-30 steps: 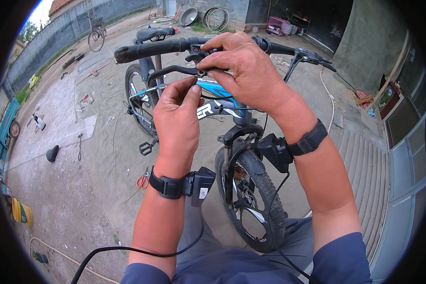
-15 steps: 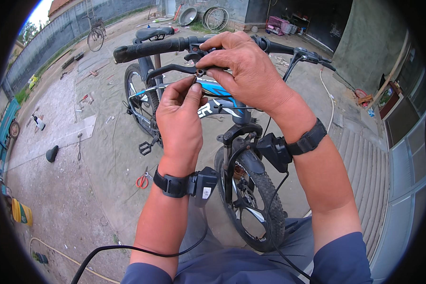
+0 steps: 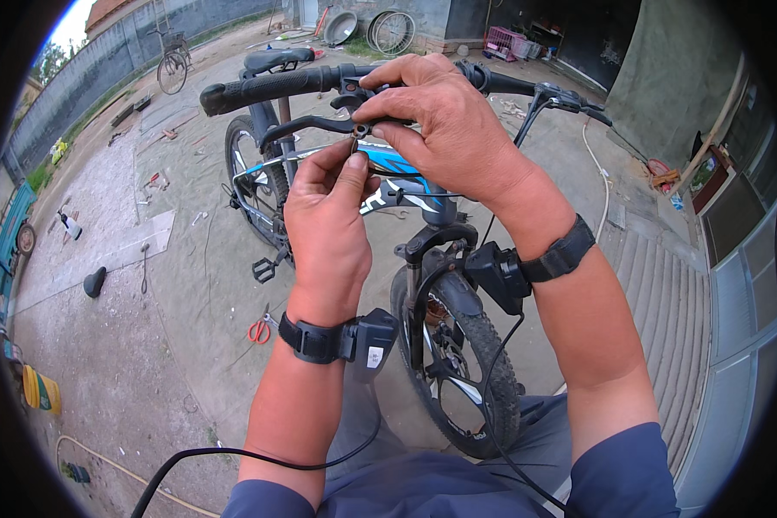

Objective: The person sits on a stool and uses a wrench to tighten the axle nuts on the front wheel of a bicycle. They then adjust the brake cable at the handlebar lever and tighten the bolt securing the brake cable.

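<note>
A blue, white and dark bicycle [image 3: 380, 204] stands before me, its front wheel toward me. My right hand [image 3: 449, 116] closes over the brake lever [image 3: 306, 126] at its pivot end, beneath the handlebar grip [image 3: 272, 88]. Thumb and fingers pinch the lever there; the palm side is hidden. Just below, my left hand [image 3: 330, 194] pinches a thin dark piece, apparently the brake cable end, against a small round metal fitting [image 3: 360, 131] on the lever. The fingertips cover most of it. A black cable runs rightward from near the left fingers.
Red-handled scissors [image 3: 260, 331] lie on the ground left of the front wheel [image 3: 457, 363]. Farther left are a loose saddle [image 3: 95, 281], a spray bottle [image 3: 70, 225] and a yellow bucket [image 3: 41, 389]. Black cords hang from the devices on both my wrists.
The handlebar and lever have shifted very slightly left in view. Both hands keep their pinch at the lever, with the small round fitting now showing a little more clearly.
</note>
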{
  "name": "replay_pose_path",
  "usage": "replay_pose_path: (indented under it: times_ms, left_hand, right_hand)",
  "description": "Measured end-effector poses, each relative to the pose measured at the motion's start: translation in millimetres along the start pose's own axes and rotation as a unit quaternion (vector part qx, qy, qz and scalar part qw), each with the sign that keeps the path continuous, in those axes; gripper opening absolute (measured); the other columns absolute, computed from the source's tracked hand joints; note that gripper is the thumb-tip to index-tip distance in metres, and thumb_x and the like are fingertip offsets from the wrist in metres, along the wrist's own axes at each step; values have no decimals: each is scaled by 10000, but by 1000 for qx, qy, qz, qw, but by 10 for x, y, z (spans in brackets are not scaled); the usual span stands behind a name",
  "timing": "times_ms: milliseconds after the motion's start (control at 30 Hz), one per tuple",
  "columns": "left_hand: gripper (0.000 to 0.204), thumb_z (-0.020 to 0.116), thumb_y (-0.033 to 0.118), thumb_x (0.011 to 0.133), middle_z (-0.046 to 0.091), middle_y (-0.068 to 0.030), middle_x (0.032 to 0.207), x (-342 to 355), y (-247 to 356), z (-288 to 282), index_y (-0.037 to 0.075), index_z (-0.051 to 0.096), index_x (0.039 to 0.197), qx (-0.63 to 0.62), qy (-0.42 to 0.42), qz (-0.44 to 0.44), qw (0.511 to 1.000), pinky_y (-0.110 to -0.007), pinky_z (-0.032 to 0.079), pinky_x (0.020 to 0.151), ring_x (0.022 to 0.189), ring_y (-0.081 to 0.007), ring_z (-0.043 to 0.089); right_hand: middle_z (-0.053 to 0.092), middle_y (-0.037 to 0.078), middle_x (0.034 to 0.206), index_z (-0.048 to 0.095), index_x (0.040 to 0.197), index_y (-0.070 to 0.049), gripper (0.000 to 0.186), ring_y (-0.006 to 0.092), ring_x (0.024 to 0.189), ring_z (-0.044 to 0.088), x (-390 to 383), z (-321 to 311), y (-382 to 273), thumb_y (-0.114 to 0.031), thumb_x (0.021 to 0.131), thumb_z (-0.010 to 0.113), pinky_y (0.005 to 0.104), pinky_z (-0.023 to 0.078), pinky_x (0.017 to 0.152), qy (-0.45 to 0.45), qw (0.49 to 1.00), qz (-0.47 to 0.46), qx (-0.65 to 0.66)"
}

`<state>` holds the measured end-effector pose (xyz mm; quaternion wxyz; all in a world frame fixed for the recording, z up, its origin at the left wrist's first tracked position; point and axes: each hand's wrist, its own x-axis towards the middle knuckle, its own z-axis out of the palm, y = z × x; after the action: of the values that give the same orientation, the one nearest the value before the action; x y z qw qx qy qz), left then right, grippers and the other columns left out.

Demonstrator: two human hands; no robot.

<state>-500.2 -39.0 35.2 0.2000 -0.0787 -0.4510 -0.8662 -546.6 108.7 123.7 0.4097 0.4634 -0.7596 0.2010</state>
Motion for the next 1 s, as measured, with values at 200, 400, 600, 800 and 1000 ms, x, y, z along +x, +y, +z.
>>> replay_pose_path:
  times_ms: [200,400,600,800,1000]
  left_hand:
    - [218,676,57,1007,689,-66,1090,-26,-1,43,-3,661,1216,66,13,55,996,-274,576,816,924,-128,669]
    - [211,675,54,1007,694,-64,1099,-41,-34,63,2,672,1212,69,19,73,995,-270,578,825,936,-118,669]
    - [202,678,58,1007,699,-53,1097,-6,-103,101,5,679,1202,27,4,103,994,-268,574,826,930,-111,661]
    - [200,687,59,1001,710,-45,1055,20,-26,154,0,686,1193,22,-1,128,992,-247,551,786,898,-97,650]
    - [222,695,66,993,709,-48,1049,17,124,125,-12,685,1200,9,-29,91,995,-240,529,737,889,-93,642]
  right_hand:
    - [704,61,1177,794,995,-102,202,292,1122,611,-10,-19,4,-28,811,752,398,519,966,-13,1000,6,10]
    - [720,47,1130,799,976,-100,180,301,1088,624,4,-2,17,-53,808,759,401,534,931,10,1000,-10,14]
    - [704,66,1232,775,1100,-102,244,248,1138,644,73,-131,64,-28,869,748,366,521,977,-57,998,-28,-17]
    - [711,94,1228,767,1136,-59,248,210,1098,681,147,-211,70,-17,892,743,322,578,906,-82,996,-18,6]
    - [709,120,1246,769,1145,-58,264,223,1111,684,142,-188,51,-15,884,760,328,568,924,-72,997,-41,-7]
